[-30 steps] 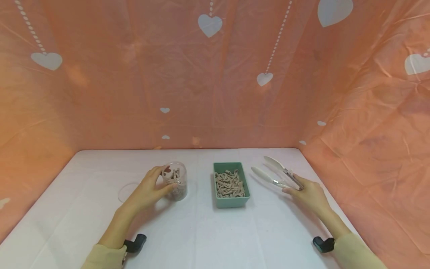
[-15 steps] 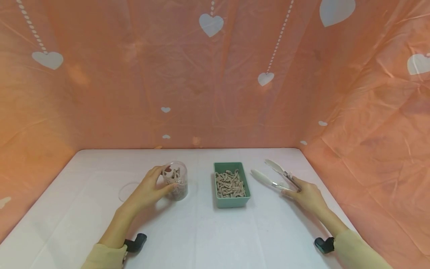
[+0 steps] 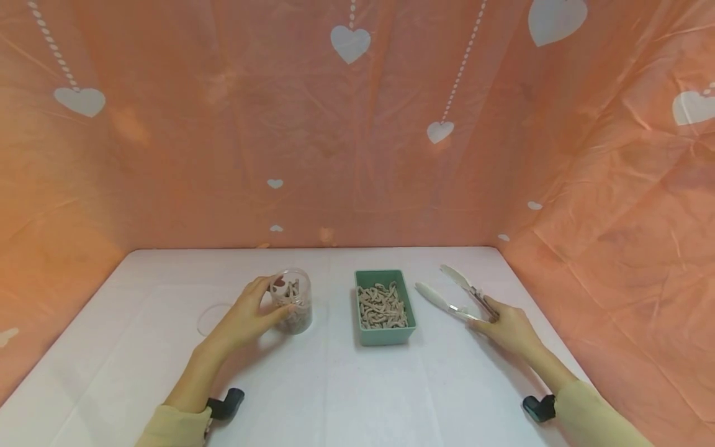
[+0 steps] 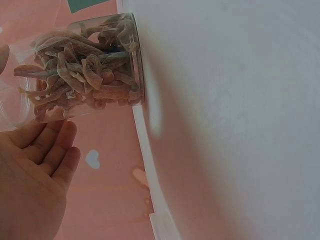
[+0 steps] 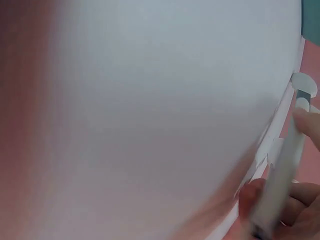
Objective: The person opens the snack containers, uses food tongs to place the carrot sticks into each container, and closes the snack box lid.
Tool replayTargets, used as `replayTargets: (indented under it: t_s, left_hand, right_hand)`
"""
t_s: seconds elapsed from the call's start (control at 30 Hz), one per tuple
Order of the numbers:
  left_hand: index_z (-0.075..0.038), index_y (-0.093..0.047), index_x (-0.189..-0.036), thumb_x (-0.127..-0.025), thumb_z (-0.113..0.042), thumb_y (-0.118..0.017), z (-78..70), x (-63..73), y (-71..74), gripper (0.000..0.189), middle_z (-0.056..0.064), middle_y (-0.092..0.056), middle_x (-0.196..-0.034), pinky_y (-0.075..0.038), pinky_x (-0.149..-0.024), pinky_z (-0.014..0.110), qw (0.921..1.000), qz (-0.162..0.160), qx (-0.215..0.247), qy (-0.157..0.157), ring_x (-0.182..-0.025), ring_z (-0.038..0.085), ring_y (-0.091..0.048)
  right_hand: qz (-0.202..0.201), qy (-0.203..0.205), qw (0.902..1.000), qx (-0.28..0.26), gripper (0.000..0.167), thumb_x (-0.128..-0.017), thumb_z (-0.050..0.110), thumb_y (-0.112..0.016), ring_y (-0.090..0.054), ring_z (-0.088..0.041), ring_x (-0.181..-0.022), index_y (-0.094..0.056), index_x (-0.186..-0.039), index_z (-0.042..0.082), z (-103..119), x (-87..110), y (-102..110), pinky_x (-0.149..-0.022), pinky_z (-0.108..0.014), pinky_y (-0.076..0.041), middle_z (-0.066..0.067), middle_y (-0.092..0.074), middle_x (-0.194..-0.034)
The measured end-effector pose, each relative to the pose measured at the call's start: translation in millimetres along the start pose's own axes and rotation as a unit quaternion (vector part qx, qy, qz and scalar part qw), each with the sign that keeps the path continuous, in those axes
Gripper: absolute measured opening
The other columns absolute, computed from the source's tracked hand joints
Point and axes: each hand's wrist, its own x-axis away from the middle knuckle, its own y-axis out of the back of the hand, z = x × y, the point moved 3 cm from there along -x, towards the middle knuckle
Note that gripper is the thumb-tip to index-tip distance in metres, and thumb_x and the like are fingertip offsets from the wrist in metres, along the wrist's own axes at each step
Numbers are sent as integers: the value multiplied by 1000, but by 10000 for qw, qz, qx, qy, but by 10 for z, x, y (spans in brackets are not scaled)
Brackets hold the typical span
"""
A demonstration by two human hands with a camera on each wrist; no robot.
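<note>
My left hand (image 3: 246, 320) grips a clear round jar (image 3: 300, 315), thumb on the near side and fingers round the far side. The jar stands upright and uncovered on the table, partly filled with brownish twisted dried strips, seen close up in the left wrist view through the jar's wall (image 4: 85, 70). On the right, my right hand (image 3: 511, 329) holds a pair of tongs (image 3: 455, 308) by the handles. The pale tips are spread apart, point away from me and have nothing between them. In the right wrist view the tongs (image 5: 282, 175) are partly blurred.
Between the hands stands a green rectangular container (image 3: 386, 337) holding many similar strips. A clear round lid (image 3: 200, 320) lies left of the jar, partly behind the left hand. An orange curtain with hearts (image 3: 357, 155) rises behind the white table (image 3: 368, 397).
My right hand has shifted the tongs slightly down and to the left, tips still apart. The left hand and the jar have stayed where they were.
</note>
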Motion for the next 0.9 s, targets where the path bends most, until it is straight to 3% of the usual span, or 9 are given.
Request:
replayTargets:
  t_s: [0.03,0.13,0.3,0.47,0.6,0.7,0.83,0.9]
  left_hand:
    - [1,-43,-153,-97,-36,-75,-5,0,2,74,21,-52,-144,-34,-115,68,10000,-2,-3,-15,-141,44,-42]
    - [1,-43,-153,-97,-35,-75,-17,2,7,74,21,-53,-143,-34,-115,68,10000,-11,2,-32,-141,44,-43]
    - [1,-44,-153,-98,-35,-74,-38,0,11,72,21,-54,-142,-34,-115,68,10000,-35,-49,-30,-140,45,-44]
    - [0,-43,-153,-97,-37,-75,-24,0,10,74,21,-53,-143,-35,-114,68,10000,-8,-70,32,-140,45,-43]
    - [0,-43,-154,-97,-39,-75,-2,-4,12,76,22,-52,-145,-35,-114,68,9999,1,-104,54,-141,45,-43]
    - [0,-43,-154,-97,-39,-75,3,-5,9,76,22,-52,-145,-35,-114,68,9999,1,-111,30,-141,45,-42]
    - [0,-42,-155,-96,-38,-75,1,0,6,77,22,-51,-147,-34,-114,68,9999,11,-97,42,-142,45,-41]
    - [0,-41,-155,-96,-38,-75,-1,0,6,78,21,-50,-148,-34,-115,69,9999,19,-92,55,-142,44,-41]
  right_hand:
    - [37,-33,10000,32,84,-89,40,-82,-62,-41,-99,-50,-145,-14,-2,1,-1,-83,-55,-51,-31,-67,-102]
    - [48,-61,9998,160,87,-86,45,-83,-64,-44,-105,-52,-142,-15,-7,13,-5,-88,-63,-51,-37,-63,-126]
    - [156,-180,9996,157,90,-86,49,-83,-63,-47,-112,-51,-144,-12,-20,36,-8,-93,-65,-50,-37,-60,-132]
    - [119,-336,9993,98,88,-89,52,-79,-62,-45,-109,-52,-146,-9,-13,46,22,-86,-58,-53,-36,-62,-131]
    - [-598,-224,9978,-169,77,-93,45,-76,-59,-53,-120,-54,-145,-7,75,38,69,-91,-63,-51,-37,-61,-131]
    - [-1264,-44,9906,-530,65,-96,37,-74,-58,-53,-121,-56,-143,-5,212,26,98,-95,-66,-48,-35,-62,-131]
    - [-1779,117,9760,-1250,57,-97,25,-74,-61,-45,-116,-53,-142,-5,459,-15,77,-95,-61,-49,-29,-61,-133]
    - [-1979,239,9672,-1577,56,-95,18,-75,-62,-40,-114,-52,-141,-6,586,-41,48,-95,-46,-52,-24,-60,-133]
